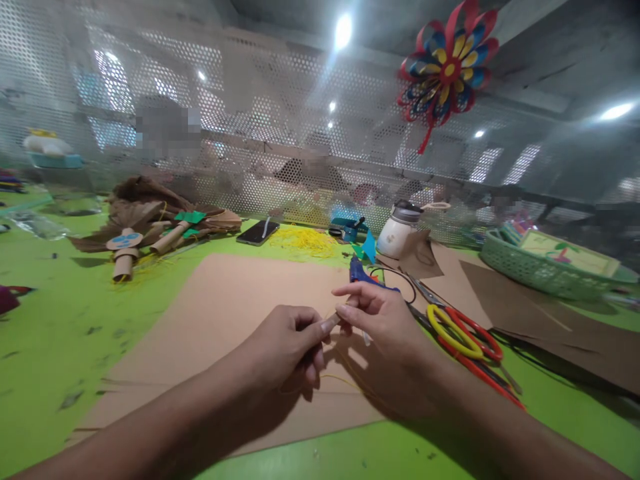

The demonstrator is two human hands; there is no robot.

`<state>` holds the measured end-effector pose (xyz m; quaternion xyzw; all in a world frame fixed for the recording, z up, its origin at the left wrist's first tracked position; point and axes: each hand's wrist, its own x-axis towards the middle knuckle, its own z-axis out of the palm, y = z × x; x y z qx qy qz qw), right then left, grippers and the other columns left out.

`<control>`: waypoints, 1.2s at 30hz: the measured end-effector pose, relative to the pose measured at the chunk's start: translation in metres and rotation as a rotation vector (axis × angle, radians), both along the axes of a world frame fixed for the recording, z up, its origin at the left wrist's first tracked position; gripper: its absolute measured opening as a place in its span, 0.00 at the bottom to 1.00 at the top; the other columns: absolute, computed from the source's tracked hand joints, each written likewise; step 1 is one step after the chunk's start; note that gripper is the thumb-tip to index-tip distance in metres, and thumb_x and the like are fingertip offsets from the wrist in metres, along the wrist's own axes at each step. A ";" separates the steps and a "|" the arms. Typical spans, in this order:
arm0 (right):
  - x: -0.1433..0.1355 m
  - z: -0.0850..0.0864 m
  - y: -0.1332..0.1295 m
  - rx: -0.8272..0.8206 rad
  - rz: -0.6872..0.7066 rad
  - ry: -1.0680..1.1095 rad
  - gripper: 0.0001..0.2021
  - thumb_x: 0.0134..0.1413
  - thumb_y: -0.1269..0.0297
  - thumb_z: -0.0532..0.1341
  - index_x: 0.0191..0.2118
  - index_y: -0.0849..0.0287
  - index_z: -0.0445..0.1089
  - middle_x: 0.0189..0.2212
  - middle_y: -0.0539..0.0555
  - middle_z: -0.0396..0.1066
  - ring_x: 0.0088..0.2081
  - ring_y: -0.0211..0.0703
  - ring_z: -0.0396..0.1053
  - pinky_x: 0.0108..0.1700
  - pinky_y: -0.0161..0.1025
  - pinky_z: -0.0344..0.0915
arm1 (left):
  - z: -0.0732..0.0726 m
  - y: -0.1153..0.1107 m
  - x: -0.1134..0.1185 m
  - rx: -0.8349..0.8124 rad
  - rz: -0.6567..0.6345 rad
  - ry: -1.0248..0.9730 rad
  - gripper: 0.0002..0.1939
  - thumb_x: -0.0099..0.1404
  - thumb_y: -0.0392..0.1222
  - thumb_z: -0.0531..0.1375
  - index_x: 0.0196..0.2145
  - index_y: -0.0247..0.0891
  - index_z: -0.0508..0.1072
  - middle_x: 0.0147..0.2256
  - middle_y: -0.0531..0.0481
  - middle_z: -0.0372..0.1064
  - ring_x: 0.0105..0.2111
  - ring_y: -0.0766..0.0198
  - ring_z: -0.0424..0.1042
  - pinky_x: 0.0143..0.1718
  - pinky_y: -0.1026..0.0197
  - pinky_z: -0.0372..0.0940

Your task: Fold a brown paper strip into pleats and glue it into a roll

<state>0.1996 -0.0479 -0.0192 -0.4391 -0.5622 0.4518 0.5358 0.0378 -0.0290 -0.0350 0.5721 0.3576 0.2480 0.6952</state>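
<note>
My left hand (300, 340) and my right hand (377, 317) meet above brown paper sheets (240, 300). Thumb and fingers of each are pinched on a small, thin brown piece (336, 320), mostly covered by the fingertips. A yellow strand (345, 380) hangs below the hands and curves to the right. Just behind my right hand lies a blue glue gun (357, 270). Scissors with yellow handles (453, 333) and scissors with red handles (493, 343) lie to the right of it.
Brown paper figures (125, 247) lie at the left. Farther back are a phone (257, 232), yellow shredded strands (305, 240) and a white bottle (395, 233). A green basket (545, 270) stands at the right, near dark brown paper (550, 320). A perforated metal screen (240, 133) rises behind the table.
</note>
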 end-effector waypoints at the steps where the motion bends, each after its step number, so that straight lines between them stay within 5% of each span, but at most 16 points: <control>1: 0.000 0.000 0.000 -0.003 0.007 0.002 0.14 0.42 0.63 0.67 0.37 0.62 0.71 0.19 0.47 0.65 0.21 0.35 0.65 0.26 0.35 0.61 | 0.000 0.000 0.000 0.004 0.009 -0.002 0.21 0.54 0.59 0.60 0.25 0.37 0.63 0.14 0.55 0.62 0.11 0.68 0.61 0.14 0.64 0.60; 11: -0.001 0.003 -0.002 -0.108 0.024 0.057 0.15 0.42 0.62 0.67 0.37 0.61 0.70 0.20 0.48 0.67 0.22 0.35 0.64 0.27 0.36 0.62 | 0.007 -0.002 -0.005 -0.014 -0.074 -0.050 0.20 0.57 0.57 0.57 0.25 0.36 0.64 0.13 0.55 0.60 0.13 0.67 0.61 0.15 0.63 0.61; 17: 0.009 -0.001 0.005 -0.137 0.022 0.032 0.12 0.44 0.63 0.66 0.36 0.62 0.70 0.21 0.49 0.68 0.23 0.34 0.64 0.28 0.34 0.59 | 0.011 -0.003 -0.011 -0.091 -0.128 -0.099 0.12 0.60 0.46 0.57 0.32 0.33 0.67 0.21 0.50 0.66 0.15 0.70 0.62 0.18 0.66 0.60; 29: 0.025 -0.004 0.011 -0.308 0.326 0.298 0.14 0.47 0.65 0.65 0.41 0.63 0.70 0.29 0.55 0.72 0.31 0.42 0.70 0.36 0.41 0.64 | 0.011 0.008 -0.014 -0.124 -0.183 -0.130 0.07 0.58 0.39 0.57 0.31 0.32 0.68 0.18 0.54 0.62 0.14 0.73 0.56 0.17 0.68 0.54; 36: 0.031 -0.007 0.019 -0.193 0.052 0.311 0.10 0.43 0.65 0.67 0.33 0.65 0.72 0.27 0.54 0.72 0.29 0.37 0.69 0.38 0.39 0.64 | 0.014 0.003 -0.014 -0.139 -0.167 -0.210 0.07 0.59 0.38 0.54 0.28 0.31 0.68 0.13 0.54 0.58 0.12 0.73 0.50 0.16 0.67 0.45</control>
